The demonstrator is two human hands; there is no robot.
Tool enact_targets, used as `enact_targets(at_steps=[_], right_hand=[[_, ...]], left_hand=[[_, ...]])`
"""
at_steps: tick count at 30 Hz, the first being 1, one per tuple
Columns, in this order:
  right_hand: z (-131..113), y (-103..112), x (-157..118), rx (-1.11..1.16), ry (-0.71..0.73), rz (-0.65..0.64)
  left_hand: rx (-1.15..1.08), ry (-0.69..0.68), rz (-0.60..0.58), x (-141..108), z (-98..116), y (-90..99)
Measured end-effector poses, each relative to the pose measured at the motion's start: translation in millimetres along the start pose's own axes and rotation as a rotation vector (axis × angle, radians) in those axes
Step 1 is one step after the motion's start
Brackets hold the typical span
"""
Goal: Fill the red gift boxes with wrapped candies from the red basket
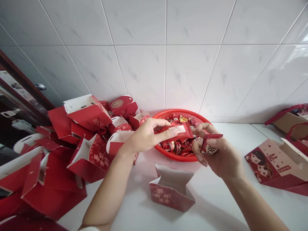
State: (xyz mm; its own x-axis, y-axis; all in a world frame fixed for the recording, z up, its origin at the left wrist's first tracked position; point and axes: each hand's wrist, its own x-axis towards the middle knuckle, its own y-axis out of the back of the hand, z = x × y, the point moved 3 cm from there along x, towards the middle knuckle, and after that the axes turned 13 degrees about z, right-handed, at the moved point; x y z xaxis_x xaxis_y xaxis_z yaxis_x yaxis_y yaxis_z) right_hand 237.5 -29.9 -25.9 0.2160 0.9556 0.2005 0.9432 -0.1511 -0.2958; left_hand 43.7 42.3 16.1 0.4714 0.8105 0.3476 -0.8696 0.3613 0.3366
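My left hand (pixel 154 134) holds a red wrapped packet (pixel 176 132) with a pale label, above the red plastic basket (pixel 176 158). Small wrapped candies (pixel 179 147) fill the basket. At the basket's right side, my right hand (pixel 216 150) has its fingers closed around several small wrapped candies (pixel 209 144), one with a dark red wrapper and one with a white and brown pattern. An open red paper box (pixel 168 195) stands upright on the white surface in front of the basket, below both hands; its inside looks pale, and its bottom is hidden.
Many open red boxes (pixel 91 157) are piled at the left. A pink and red box with printed figures (pixel 274 160) lies at the right, near a bag with red handles (pixel 288 123). A tiled wall (pixel 190 70) rises behind the basket.
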Motion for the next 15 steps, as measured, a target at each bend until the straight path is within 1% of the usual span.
enact_targets(at_steps=[2, 4, 5, 6, 9, 11, 15], right_hand=[[-1.0, -0.5, -2.4, 0.068, -0.080, -0.035], [-2.9, -4.1, -9.8, 0.026, -0.118, -0.093], [-4.7, -7.0, -15.0, -0.030, -0.108, -0.124], [-6.9, -10.7, -20.6, -0.105, -0.079, -0.163], [-14.6, -23.1, -36.3, -0.329, 0.111, -0.271], [-16.4, -28.6, -42.4, -0.435, 0.211, -0.315], [-9.5, -29.9, -43.3, -0.614, 0.268, -0.301]], left_hand=[[-0.005, 0.009, 0.016, 0.5, -0.2, 4.9], [-0.017, 0.008, 0.029, 0.2, -0.3, 12.5], [-0.029, 0.006, 0.039, -0.4, -0.5, 17.3], [-0.045, 0.007, 0.049, -1.1, -0.9, 22.6], [-0.079, 0.010, 0.067, -4.4, -2.0, 38.7], [-0.076, 0.006, 0.046, -6.6, -1.7, 46.3], [-0.063, -0.011, -0.072, -8.9, 2.8, 49.4]])
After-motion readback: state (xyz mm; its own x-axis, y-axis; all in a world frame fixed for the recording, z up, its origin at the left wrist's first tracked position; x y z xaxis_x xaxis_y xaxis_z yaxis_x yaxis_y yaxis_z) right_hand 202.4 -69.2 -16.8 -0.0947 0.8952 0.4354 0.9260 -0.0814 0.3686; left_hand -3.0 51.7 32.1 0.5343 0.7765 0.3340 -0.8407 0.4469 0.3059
